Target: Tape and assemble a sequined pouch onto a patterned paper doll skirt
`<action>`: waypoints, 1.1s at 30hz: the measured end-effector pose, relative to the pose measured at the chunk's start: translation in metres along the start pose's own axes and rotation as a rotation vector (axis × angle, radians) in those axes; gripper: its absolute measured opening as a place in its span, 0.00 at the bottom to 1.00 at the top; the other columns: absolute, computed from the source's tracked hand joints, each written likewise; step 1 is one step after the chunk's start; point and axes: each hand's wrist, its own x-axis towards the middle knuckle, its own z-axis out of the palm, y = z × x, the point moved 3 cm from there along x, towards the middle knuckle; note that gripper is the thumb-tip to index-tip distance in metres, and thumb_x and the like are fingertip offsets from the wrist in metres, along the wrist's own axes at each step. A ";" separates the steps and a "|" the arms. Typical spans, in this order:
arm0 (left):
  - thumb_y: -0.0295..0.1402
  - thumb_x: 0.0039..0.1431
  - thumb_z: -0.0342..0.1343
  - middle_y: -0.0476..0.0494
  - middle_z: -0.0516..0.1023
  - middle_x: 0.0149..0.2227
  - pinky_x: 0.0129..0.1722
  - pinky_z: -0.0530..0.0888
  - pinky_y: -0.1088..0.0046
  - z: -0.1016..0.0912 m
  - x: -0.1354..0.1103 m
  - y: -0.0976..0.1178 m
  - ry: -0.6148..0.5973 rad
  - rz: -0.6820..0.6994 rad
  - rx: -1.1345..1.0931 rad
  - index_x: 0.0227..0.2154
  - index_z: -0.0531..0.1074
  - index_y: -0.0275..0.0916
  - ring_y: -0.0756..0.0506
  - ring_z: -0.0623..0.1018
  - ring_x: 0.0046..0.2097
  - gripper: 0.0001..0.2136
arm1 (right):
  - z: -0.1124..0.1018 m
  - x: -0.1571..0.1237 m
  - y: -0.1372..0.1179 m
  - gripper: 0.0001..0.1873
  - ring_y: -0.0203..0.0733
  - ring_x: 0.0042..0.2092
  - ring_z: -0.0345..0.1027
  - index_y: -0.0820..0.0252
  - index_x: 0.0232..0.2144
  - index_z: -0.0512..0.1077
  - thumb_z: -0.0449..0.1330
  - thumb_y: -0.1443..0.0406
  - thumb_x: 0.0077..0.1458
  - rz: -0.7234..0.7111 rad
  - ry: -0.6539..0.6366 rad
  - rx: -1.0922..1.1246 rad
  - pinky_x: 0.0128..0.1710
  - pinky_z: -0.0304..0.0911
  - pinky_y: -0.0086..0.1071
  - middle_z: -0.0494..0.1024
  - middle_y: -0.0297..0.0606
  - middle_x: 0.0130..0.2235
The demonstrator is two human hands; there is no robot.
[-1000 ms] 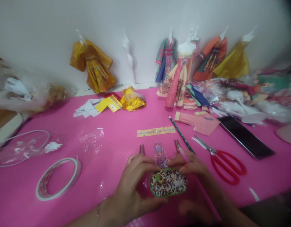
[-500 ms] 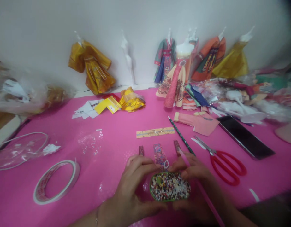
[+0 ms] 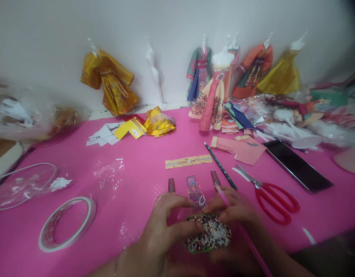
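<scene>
Both my hands hold a small green-edged oval piece with a speckled multicoloured face (image 3: pixel 210 234) just above the pink table (image 3: pixel 137 169). My left hand (image 3: pixel 161 234) curls round its left side, thumb lying across the speckled face. My right hand (image 3: pixel 238 215) pinches its upper right edge, and a thin pink stick (image 3: pixel 246 238) runs along that hand. Just beyond my fingers lie a patterned paper strip (image 3: pixel 195 190) and two narrow dark red strips (image 3: pixel 171 185) (image 3: pixel 215 177). Farther off lies a yellow patterned strip (image 3: pixel 188 161).
A tape roll (image 3: pixel 68 223) lies at left, red scissors (image 3: pixel 270 194), a dark pencil (image 3: pixel 220 166) and a phone (image 3: pixel 298 166) at right. Paper-dressed dolls (image 3: pixel 212 88) stand along the wall, a gold robe (image 3: pixel 111 82) too. Clear plastic bags (image 3: pixel 21 182) and paper scraps (image 3: pixel 105 132) lie at left.
My left thumb has slid over the speckled piece, which has tipped and dropped slightly toward me. The view has shifted a little.
</scene>
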 end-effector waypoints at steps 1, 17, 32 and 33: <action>0.45 0.52 0.67 0.38 0.66 0.52 0.51 0.72 0.57 -0.001 0.001 0.000 0.003 0.008 -0.004 0.47 0.71 0.44 0.38 0.70 0.53 0.22 | -0.001 0.000 0.000 0.18 0.43 0.36 0.75 0.49 0.38 0.63 0.68 0.58 0.51 0.002 -0.011 0.000 0.51 0.63 0.44 0.81 0.30 0.36; 0.44 0.55 0.65 0.39 0.67 0.50 0.50 0.72 0.58 -0.002 0.003 0.001 0.078 0.009 -0.017 0.43 0.71 0.42 0.38 0.70 0.52 0.18 | -0.006 -0.004 -0.004 0.26 0.46 0.42 0.72 0.49 0.40 0.63 0.73 0.63 0.43 0.086 -0.125 0.067 0.57 0.58 0.47 0.79 0.32 0.42; 0.44 0.53 0.66 0.39 0.67 0.51 0.50 0.73 0.55 -0.003 -0.001 0.000 0.041 -0.029 -0.021 0.45 0.71 0.44 0.37 0.70 0.52 0.20 | -0.004 -0.005 -0.002 0.27 0.45 0.42 0.72 0.50 0.41 0.62 0.73 0.62 0.43 0.058 -0.119 0.093 0.58 0.55 0.47 0.79 0.31 0.41; 0.45 0.53 0.66 0.39 0.67 0.51 0.51 0.72 0.54 -0.003 -0.002 -0.001 0.038 -0.024 -0.023 0.45 0.71 0.44 0.37 0.70 0.52 0.20 | -0.004 -0.005 -0.002 0.27 0.45 0.42 0.72 0.50 0.41 0.63 0.73 0.62 0.43 0.062 -0.125 0.092 0.58 0.56 0.47 0.79 0.31 0.42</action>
